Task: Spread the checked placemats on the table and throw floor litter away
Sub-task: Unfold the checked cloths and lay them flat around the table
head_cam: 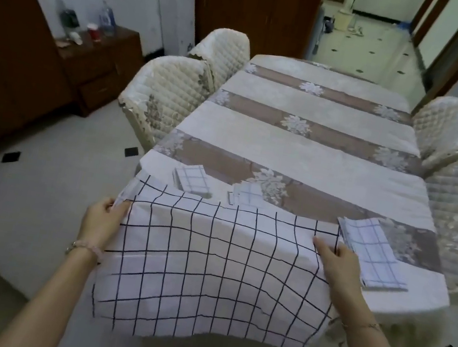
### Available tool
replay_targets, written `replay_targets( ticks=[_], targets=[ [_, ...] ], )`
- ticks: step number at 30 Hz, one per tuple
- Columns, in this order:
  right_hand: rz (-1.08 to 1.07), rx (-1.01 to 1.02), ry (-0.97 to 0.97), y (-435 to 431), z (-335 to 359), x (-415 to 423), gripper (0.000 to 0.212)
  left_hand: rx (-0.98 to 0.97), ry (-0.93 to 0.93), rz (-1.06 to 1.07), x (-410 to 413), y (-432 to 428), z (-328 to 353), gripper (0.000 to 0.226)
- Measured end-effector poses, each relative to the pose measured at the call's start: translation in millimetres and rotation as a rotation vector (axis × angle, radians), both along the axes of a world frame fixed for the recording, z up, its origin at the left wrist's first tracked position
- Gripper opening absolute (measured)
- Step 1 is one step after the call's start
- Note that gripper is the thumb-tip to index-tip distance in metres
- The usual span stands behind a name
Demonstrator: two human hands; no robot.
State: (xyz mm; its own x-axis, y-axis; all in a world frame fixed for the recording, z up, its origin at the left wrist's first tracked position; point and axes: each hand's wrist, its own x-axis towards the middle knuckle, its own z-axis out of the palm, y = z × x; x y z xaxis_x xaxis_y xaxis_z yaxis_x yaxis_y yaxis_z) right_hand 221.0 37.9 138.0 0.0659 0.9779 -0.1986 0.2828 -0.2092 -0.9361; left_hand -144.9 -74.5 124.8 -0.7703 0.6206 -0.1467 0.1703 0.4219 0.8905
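The open checked placemat [215, 270], white with thin dark lines, hangs spread across the near end of the worktop [299, 154], its far edge over the worktop's edge and its near edge drooping toward the floor. The left hand [103, 219] grips the cloth's left edge, fingers curled under it and thumb on top, with a bunched corner sticking up just beyond the knuckles. The right hand [336, 262] pinches the right edge, its fingers lying fairly straight along the top of the cloth; the thumb is hidden, so how tightly it holds cannot be told. Just beside the right hand a folded placemat [371, 253] with blue checks lies on the worktop's near right corner. Two more folded ones lie beyond the open cloth, one to the left [192, 181] and one near the middle [248, 196], the latter partly hidden by the cloth's far edge. A striped, flowered tablecloth covers the worktop, with quilted chairs [171, 95] along both sides. A dark wooden cabinet [97, 68] with bottles on it stands by the left wall.
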Motion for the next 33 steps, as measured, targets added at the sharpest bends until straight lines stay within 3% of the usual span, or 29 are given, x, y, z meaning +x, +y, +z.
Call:
replay_targets(
  ticks=[6, 13, 20, 25, 30, 33],
  targets=[
    [0.264, -0.006, -0.025, 17, -7, -65, 0.035, 0.012, -0.013, 0.218, -34, -73, -16, 0.02],
    [0.496, -0.069, 0.009, 15, -27, -173, 0.042, 0.045, -0.073, 0.476, -82, -157, -41, 0.015],
    [0.679, -0.131, -0.097, -3, -65, -308, 0.032, -0.009, -0.27, 0.724, -166, -212, -90, 0.011],
    [0.748, -0.143, -0.149, -4, -69, -419, 0.018, -0.002, -0.317, 0.783, -254, -222, -88, 0.014],
    [0.729, -0.126, -0.113, 25, -54, -518, 0.029, 0.047, -0.271, 0.735, -353, -205, -59, 0.023],
    [0.717, -0.095, -0.073, 51, -38, -569, 0.02, 0.089, -0.239, 0.69, -410, -178, -48, 0.018]
  ],
)
